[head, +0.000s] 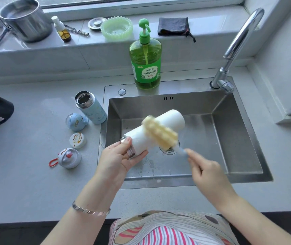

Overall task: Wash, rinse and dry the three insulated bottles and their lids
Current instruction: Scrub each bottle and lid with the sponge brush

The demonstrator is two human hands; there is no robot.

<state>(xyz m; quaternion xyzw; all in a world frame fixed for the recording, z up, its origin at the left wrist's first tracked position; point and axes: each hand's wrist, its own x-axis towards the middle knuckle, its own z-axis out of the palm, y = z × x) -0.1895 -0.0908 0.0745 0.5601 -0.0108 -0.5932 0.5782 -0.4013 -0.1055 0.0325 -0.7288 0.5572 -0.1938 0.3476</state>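
right hand [208, 174] and sponge brush [160, 133] blurred over white bottle [174, 119].

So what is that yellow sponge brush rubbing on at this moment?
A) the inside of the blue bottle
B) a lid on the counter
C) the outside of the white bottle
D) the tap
C: the sponge brush, held by its handle in the right hand, lies across the outer wall of the white bottle, which the left hand grips near its mouth over the sink.
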